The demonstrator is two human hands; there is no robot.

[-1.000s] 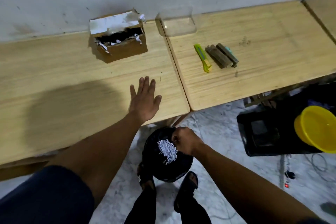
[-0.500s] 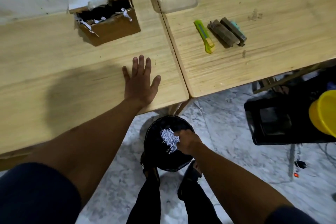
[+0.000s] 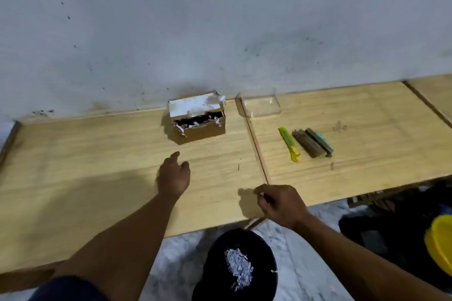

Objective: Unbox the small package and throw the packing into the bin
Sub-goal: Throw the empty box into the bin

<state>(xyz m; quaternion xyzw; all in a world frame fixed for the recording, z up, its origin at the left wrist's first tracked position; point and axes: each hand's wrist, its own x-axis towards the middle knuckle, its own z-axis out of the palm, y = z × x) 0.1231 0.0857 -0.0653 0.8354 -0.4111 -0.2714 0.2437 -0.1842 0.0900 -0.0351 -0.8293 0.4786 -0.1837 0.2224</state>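
A small brown cardboard box with a torn white flap stands open against the wall, white paper shreds sticking out of it. Below the table edge a black bin on the floor holds a heap of white shredded paper. My left hand hovers over the wooden table in front of the box, fingers loosely curled, holding nothing. Above the table's front edge my right hand has its fingers bent and empty.
A clear plastic tray stands by the wall right of the box. A yellow-green utility knife and two dark bars lie on the right table. A black case and yellow lid sit at lower right.
My right hand has let go of the shredded paper in the bin and risen to the table edge. My left hand has lifted off the table toward the box. The view has tilted up.
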